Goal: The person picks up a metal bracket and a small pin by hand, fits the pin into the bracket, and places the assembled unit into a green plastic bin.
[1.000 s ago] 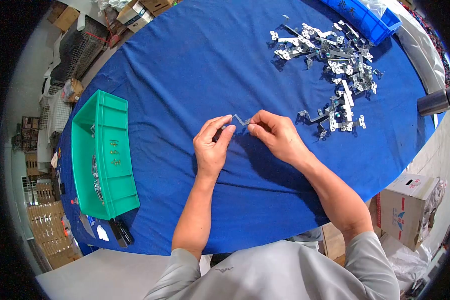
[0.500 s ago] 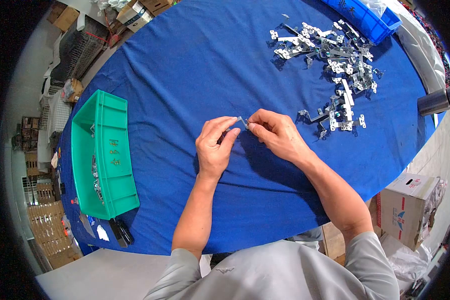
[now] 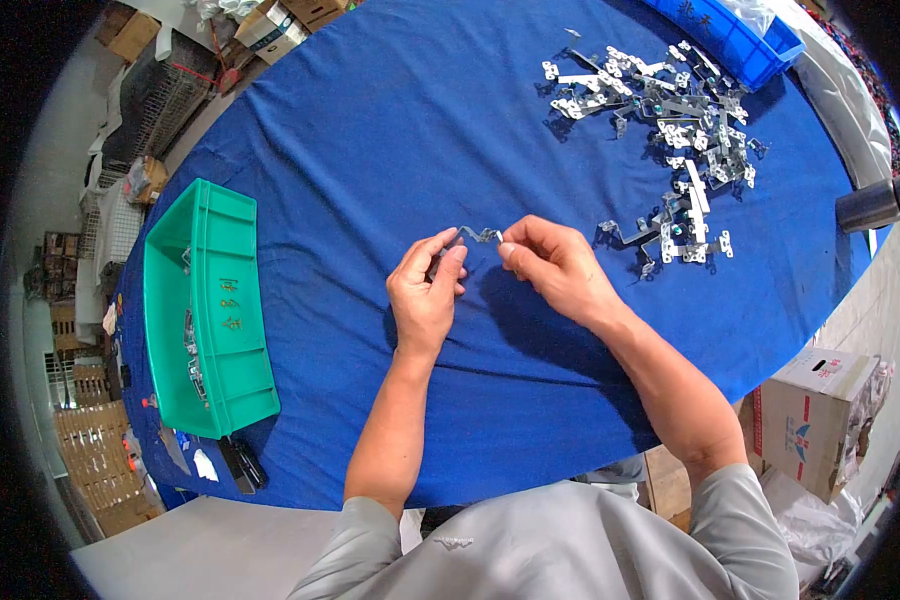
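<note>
Between my two hands, above the blue cloth, is a small bent metal bracket [image 3: 481, 236]. My left hand [image 3: 425, 290] pinches its left end between thumb and fingers. Its right end is between the thumb and forefinger of my right hand [image 3: 553, 262]. A pile of similar metal brackets [image 3: 670, 130] lies on the cloth at the upper right. To the left stands a green bin [image 3: 232, 310] with some metal parts inside.
A blue crate [image 3: 760, 60] is at the top right edge of the blue cloth [image 3: 370, 130]. A metal flask [image 3: 875, 203] lies at the right edge. Below it, a cardboard box [image 3: 815, 410] stands off the table. Black objects [image 3: 240, 465] lie beside the green bin.
My left hand has moved slightly left and down. More of the metal bracket now shows between my hands, while my right hand is almost where it was.
</note>
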Action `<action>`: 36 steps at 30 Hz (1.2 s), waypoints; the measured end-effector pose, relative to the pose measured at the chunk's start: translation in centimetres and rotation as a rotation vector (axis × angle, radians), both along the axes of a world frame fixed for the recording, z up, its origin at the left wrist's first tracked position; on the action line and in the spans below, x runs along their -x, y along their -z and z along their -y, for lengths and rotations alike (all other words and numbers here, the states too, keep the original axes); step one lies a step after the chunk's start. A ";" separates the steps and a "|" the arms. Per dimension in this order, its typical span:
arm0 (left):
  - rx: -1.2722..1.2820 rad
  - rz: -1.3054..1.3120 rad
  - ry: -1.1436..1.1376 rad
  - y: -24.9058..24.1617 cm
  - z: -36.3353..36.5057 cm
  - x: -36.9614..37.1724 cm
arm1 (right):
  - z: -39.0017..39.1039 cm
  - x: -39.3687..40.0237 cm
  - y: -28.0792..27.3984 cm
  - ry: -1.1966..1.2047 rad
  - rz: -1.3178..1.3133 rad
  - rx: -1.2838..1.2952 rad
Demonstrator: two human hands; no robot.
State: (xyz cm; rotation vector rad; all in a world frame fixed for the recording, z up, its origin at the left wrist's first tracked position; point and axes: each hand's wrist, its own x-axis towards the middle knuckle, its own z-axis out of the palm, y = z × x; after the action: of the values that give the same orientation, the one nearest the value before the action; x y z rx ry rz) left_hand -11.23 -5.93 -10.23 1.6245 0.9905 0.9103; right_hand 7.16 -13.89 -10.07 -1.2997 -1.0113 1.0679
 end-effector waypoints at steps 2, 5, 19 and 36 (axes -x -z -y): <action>-0.005 -0.002 0.001 -0.1 0.1 0.0 | 0.1 0.1 0.3 -0.006 0.090 -0.008; -0.013 -0.004 0.015 -0.4 0.2 -0.1 | 0.2 0.1 -0.5 -0.006 0.122 0.016; -0.415 -0.026 0.061 -0.8 -0.2 -0.4 | 0.3 0.0 -1.3 0.021 0.313 0.047; -0.460 -0.078 0.129 -1.1 0.2 -0.6 | 0.0 -0.3 -0.4 0.123 0.314 -0.133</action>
State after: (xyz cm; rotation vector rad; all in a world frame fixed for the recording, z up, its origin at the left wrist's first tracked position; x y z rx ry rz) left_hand -10.64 -6.09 -9.13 2.0961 0.7497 1.0430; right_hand 7.42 -13.88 -9.67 -1.4275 -1.1965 0.7041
